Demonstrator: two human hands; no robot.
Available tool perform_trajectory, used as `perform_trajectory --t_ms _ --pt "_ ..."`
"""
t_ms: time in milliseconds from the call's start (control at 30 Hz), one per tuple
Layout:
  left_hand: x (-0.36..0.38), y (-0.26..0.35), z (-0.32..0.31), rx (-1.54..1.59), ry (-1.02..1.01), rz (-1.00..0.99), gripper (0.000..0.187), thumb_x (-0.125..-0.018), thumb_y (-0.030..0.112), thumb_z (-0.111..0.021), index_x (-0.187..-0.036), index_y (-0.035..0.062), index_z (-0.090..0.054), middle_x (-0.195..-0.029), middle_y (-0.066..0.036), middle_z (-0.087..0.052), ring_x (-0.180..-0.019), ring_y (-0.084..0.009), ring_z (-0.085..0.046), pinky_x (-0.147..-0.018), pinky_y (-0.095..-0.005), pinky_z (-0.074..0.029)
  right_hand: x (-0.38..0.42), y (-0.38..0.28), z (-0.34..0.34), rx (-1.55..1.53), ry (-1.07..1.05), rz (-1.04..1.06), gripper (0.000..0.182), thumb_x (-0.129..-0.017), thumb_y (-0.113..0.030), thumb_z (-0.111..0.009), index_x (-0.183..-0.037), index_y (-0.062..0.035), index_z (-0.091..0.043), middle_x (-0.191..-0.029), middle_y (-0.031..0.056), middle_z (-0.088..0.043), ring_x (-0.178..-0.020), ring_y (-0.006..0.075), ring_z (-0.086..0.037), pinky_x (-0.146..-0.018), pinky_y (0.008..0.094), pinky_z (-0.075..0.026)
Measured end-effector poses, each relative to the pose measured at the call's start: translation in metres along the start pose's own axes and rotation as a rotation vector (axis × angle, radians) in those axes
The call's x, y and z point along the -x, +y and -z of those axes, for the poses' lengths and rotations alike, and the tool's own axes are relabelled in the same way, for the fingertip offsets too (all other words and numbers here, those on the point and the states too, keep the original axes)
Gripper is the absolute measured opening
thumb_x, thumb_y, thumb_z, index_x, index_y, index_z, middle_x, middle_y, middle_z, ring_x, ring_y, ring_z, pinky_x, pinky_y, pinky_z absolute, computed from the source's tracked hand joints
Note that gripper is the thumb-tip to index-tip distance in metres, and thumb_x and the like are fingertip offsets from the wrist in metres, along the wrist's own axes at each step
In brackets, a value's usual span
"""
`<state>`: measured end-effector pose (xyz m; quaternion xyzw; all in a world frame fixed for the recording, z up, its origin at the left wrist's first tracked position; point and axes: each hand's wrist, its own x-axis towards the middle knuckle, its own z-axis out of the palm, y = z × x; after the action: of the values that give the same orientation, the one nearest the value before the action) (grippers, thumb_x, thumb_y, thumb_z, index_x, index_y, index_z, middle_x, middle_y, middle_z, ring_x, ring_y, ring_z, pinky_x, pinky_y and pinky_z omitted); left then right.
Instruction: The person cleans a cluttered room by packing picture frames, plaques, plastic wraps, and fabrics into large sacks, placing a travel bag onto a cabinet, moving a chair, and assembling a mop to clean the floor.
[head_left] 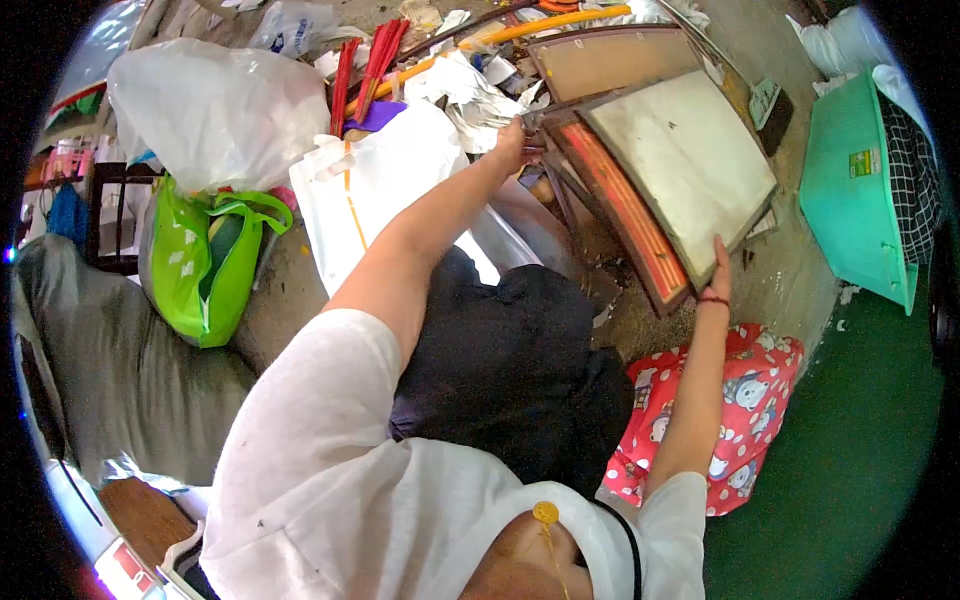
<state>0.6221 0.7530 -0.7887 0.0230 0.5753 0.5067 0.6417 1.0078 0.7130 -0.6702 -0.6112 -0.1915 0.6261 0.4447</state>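
Observation:
A stack of old frames leans in front of me. On top is a picture frame with a dirty off-white panel [685,160]; under it a dark-edged frame with a red and orange strip [630,210] shows. My right hand [718,272] grips the stack's lower right corner, thumb along the edge of the panel. My left hand [513,150] is closed at the upper left corner of the red-striped frame, its fingertips partly hidden against dark pieces there. Behind the stack lies another brown framed panel [615,62].
Crumpled paper [465,95], red sticks [380,58] and a yellow pole [545,20] lie beyond. A white bag [385,180], clear plastic bag [215,110] and green bag [190,270] stand left. Right are a teal bin [850,190] and a red patterned cloth [745,400].

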Motion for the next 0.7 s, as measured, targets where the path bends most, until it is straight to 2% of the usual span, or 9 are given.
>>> perform_trajectory --t_ms 67,200,267,300,333,400,567,600,700 --pt "-0.017 0.000 -0.007 0.117 -0.057 0.057 0.044 -0.084 0.039 -0.033 -0.101 0.0008 -0.045 -0.084 -0.022 -0.056 -0.068 -0.0321 -0.056 -0.054 -0.0429 -0.043 0.004 -0.016 0.015 0.095 0.123 -0.001 0.053 -0.073 -0.031 -0.061 -0.113 -0.0007 -0.045 -0.110 0.0096 -0.050 -0.096 0.0232 -0.051 -0.081 0.0343 -0.041" --pt "-0.029 -0.020 -0.026 -0.058 -0.079 0.025 0.043 -0.078 0.035 -0.045 -0.101 -0.0019 -0.045 -0.091 -0.024 -0.054 -0.080 -0.0364 -0.055 -0.069 -0.0459 -0.044 -0.003 -0.012 0.041 0.035 0.057 0.057 0.050 -0.074 -0.030 -0.059 -0.112 -0.0011 -0.045 -0.107 0.0093 -0.052 -0.092 0.0235 -0.052 -0.079 0.0339 -0.042" --pt "-0.014 -0.023 -0.047 -0.961 0.367 -0.339 0.045 -0.073 0.027 -0.053 -0.104 -0.0038 -0.042 -0.099 -0.024 -0.050 -0.085 -0.0363 -0.051 -0.075 -0.0435 -0.042 0.015 -0.019 0.021 0.034 0.136 0.017 0.048 -0.076 -0.030 -0.058 -0.112 -0.0007 -0.046 -0.104 0.0093 -0.054 -0.090 0.0235 -0.053 -0.078 0.0330 -0.042" --pt "-0.006 -0.022 -0.066 -1.011 0.589 -0.368 0.042 -0.070 0.017 -0.054 -0.105 -0.0030 -0.041 -0.106 -0.022 -0.045 -0.095 -0.0354 -0.046 -0.080 -0.0401 -0.041 0.014 -0.018 0.018 0.007 0.115 0.004 0.048 -0.075 -0.030 -0.058 -0.111 -0.0006 -0.046 -0.102 0.0095 -0.054 -0.090 0.0236 -0.053 -0.078 0.0323 -0.042" --pt "-0.003 -0.023 -0.066 -1.008 0.584 -0.375 0.042 -0.070 0.017 -0.054 -0.105 -0.0030 -0.041 -0.106 -0.022 -0.045 -0.095 -0.0354 -0.046 -0.080 -0.0401 -0.041 0.020 -0.015 0.010 0.011 0.102 0.051 0.049 -0.074 -0.030 -0.060 -0.111 -0.0001 -0.046 -0.105 0.0093 -0.053 -0.091 0.0234 -0.052 -0.079 0.0319 -0.041" --pt "0.001 -0.013 -0.065 -1.247 0.563 -0.758 0.038 -0.070 0.013 -0.054 -0.103 -0.0024 -0.044 -0.109 -0.018 -0.042 -0.104 -0.0333 -0.040 -0.086 -0.0380 -0.038 0.011 -0.007 0.012 0.022 0.120 0.043 0.051 -0.073 -0.030 -0.061 -0.112 0.0005 -0.046 -0.108 0.0089 -0.052 -0.093 0.0234 -0.051 -0.080 0.0320 -0.041" --pt "-0.035 0.006 -0.042 -1.513 0.317 -0.911 0.034 -0.071 0.017 -0.051 -0.100 0.0019 -0.049 -0.107 -0.015 -0.047 -0.104 -0.0301 -0.043 -0.084 -0.0412 -0.038 0.003 0.017 0.015 -0.018 0.140 0.019 0.055 -0.072 -0.031 -0.063 -0.115 -0.0021 -0.043 -0.110 0.0090 -0.051 -0.097 0.0230 -0.050 -0.081 0.0326 -0.040" --pt "-0.036 0.013 -0.040 -1.518 0.300 -0.922 0.034 -0.071 0.017 -0.051 -0.100 0.0019 -0.049 -0.107 -0.015 -0.047 -0.104 -0.0301 -0.043 -0.084 -0.0412 -0.038 0.008 0.018 0.009 -0.035 0.112 0.002 0.056 -0.071 -0.031 -0.063 -0.116 -0.0026 -0.043 -0.110 0.0087 -0.050 -0.098 0.0229 -0.049 -0.081 0.0329 -0.040" --pt "-0.045 0.034 -0.042 -1.509 0.047 -0.527 0.033 -0.077 0.026 -0.041 -0.099 0.0048 -0.053 -0.098 -0.017 -0.056 -0.097 -0.0258 -0.053 -0.077 -0.0391 -0.042 0.009 0.017 0.012 -0.025 0.119 -0.071 0.059 -0.070 -0.032 -0.065 -0.116 -0.0035 -0.043 -0.113 0.0080 -0.049 -0.099 0.0231 -0.048 -0.082 0.0344 -0.040"
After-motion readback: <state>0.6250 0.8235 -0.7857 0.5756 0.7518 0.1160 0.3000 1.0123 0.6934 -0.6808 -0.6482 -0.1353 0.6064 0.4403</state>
